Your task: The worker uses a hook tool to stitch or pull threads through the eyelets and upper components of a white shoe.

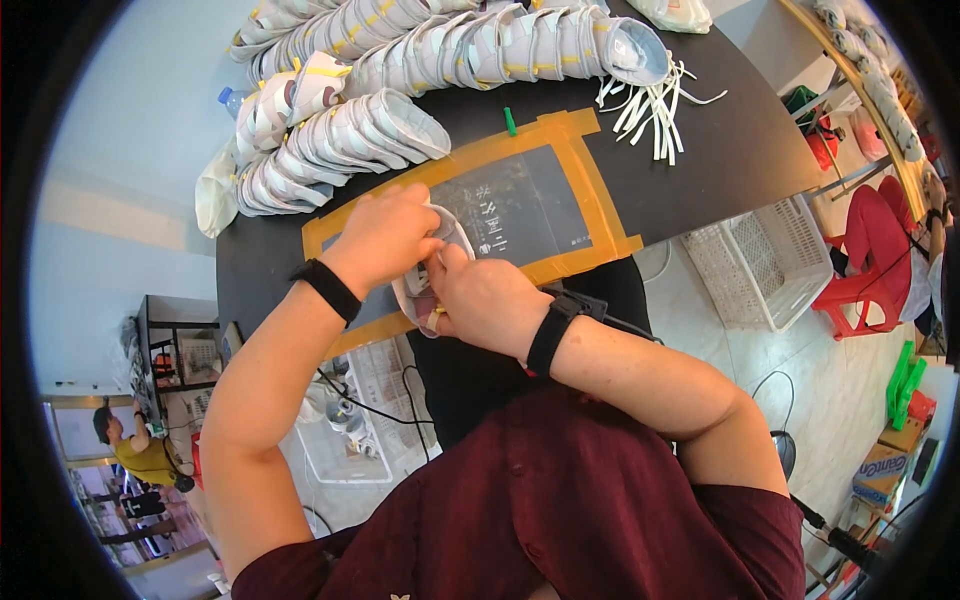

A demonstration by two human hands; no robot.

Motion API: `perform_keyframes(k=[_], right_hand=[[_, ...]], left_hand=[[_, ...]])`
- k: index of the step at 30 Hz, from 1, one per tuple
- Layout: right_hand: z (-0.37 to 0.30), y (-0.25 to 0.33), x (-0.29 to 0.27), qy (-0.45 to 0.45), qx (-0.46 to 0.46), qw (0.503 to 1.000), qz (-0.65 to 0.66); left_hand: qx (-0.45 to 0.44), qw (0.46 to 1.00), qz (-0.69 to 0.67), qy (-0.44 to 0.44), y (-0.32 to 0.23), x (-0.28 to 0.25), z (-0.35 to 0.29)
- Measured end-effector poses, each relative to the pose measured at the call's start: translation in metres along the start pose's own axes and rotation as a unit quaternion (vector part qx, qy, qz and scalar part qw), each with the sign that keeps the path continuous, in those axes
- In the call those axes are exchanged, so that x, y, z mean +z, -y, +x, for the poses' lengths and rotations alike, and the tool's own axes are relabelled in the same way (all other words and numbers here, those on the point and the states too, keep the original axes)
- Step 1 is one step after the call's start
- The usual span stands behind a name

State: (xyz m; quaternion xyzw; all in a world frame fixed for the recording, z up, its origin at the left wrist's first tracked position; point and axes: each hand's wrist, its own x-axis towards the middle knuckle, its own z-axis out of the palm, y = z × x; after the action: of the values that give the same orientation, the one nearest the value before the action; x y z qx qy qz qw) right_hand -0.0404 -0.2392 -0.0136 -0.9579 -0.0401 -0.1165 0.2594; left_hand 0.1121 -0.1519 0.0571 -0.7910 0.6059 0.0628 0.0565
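Upper: we have this upper (452, 229) between both hands, over the near edge of the sheet.
Right hand: our right hand (485, 297) has its fingers curled round the upper, gripping it.
Left hand: our left hand (390, 228) bends its fingers against it (tips partly hidden; we cannot tell whether they pinch).
Sheet: dark sheet (535, 205), taped flat on our table (745, 150).
Beyond: stacked uppers (490, 50), white laces (650, 125).

Hands: two, left hand (387, 232) and right hand (487, 298)
Held grey piece (453, 229): one
Black wristbands (332, 290): two
Rows of nested pieces (345, 145) along table's (745, 135) far edge: at least four, pieces uncountable
Green clip (510, 122): one
Taped sheet (540, 195): one
Red stool (855, 310): one
Co-workers (143, 462): two
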Motion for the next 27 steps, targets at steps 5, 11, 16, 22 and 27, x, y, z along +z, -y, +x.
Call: perform_keyframes(k=[5, 11, 16, 22, 27], right_hand=[[0.000, 0.005, -0.004, 0.027, 0.022, 0.999, 0.019], [0.003, 0.003, -0.002, 0.020, 0.033, 0.999, 0.023], [0.004, 0.004, -0.001, 0.030, 0.026, 0.999, 0.006], [0.004, 0.003, -0.001, 0.023, 0.030, 0.998, 0.049], [0.003, 0.004, 0.000, 0.018, 0.021, 0.999, 0.017]], left_hand=[[0.068, 0.997, -0.028, 0.009, 0.011, 0.001, 0.001], [0.104, 0.991, -0.084, -0.029, 0.020, 0.003, -0.008], [0.085, 0.993, -0.075, -0.022, 0.018, 0.002, -0.007], [0.031, 0.999, -0.040, -0.003, 0.010, 0.000, -0.004], [0.031, 0.998, -0.050, -0.018, 0.010, 0.004, -0.004]])
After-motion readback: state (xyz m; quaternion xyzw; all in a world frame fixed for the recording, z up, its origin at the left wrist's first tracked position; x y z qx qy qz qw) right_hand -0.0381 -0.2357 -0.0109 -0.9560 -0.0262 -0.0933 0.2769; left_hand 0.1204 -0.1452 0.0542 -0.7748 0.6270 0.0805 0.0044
